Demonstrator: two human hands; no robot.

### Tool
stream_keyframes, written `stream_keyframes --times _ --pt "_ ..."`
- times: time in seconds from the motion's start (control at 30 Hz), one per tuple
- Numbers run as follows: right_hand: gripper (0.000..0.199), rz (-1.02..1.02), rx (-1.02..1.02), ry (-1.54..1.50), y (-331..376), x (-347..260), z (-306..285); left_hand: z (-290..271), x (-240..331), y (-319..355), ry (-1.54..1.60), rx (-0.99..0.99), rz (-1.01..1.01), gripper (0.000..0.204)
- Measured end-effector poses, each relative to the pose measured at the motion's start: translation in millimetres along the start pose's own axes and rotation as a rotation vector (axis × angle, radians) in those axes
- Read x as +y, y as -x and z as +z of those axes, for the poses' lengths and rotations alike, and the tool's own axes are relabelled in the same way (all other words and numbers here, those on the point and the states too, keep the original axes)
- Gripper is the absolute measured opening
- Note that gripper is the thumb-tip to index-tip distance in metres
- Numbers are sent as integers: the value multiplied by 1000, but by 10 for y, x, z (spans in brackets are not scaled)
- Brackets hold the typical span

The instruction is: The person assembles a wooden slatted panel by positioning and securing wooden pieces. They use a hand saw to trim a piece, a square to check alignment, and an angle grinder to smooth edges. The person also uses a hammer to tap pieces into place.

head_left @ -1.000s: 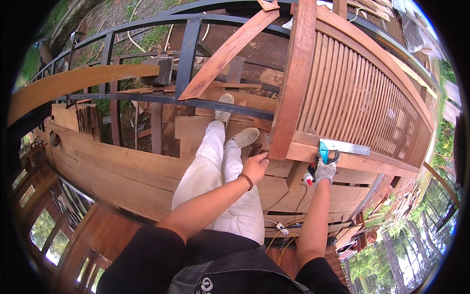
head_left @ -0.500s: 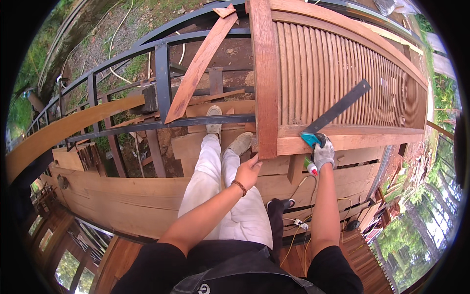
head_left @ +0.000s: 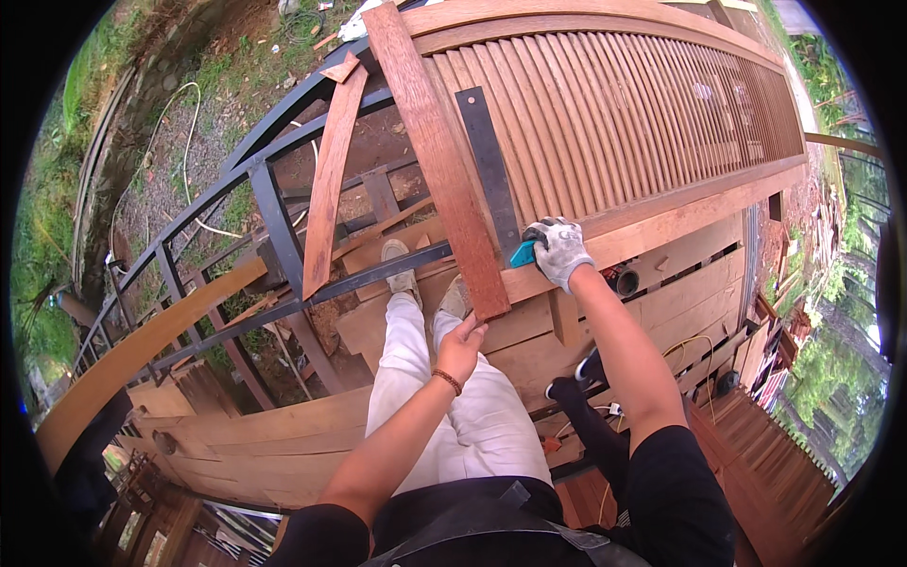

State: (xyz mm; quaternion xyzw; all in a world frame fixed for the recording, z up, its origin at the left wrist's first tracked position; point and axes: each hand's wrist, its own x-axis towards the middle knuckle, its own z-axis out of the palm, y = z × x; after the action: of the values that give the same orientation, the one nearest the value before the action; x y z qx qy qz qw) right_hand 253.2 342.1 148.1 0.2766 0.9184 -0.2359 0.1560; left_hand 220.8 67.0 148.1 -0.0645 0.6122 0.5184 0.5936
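Note:
My right hand (head_left: 559, 248), in a grey work glove, grips the teal handle of a carpenter's square (head_left: 491, 165). Its dark metal blade lies flat on the slatted wooden panel (head_left: 624, 104), running up along a reddish wooden board (head_left: 435, 151). My left hand (head_left: 461, 345) is bare with a bead bracelet. Its fingers hold the lower end of that reddish board, just above my knee. My legs in white trousers and light shoes stand on planks below.
A black steel railing frame (head_left: 274, 217) runs along the left, with a loose reddish plank (head_left: 326, 189) leaning on it. Stacked wooden boards (head_left: 255, 444) lie lower left. Grass and white cable are far below. A dark tool and cables lie by my right leg.
The view has tilted down and closer. The square's blade has swung from slanting right across the slats to lying upright along the reddish board. My left hand stays at the board's lower end.

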Motion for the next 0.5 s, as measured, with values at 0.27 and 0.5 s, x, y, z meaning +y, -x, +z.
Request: stream_keyframes --times 0.27,0.5 --pt "19 3 178 -20 117 -96 186 -38 -22 -20 -25 -2 -20 48" --pt "20 14 278 -103 162 -136 281 -28 -38 14 -5 47 -6 48"
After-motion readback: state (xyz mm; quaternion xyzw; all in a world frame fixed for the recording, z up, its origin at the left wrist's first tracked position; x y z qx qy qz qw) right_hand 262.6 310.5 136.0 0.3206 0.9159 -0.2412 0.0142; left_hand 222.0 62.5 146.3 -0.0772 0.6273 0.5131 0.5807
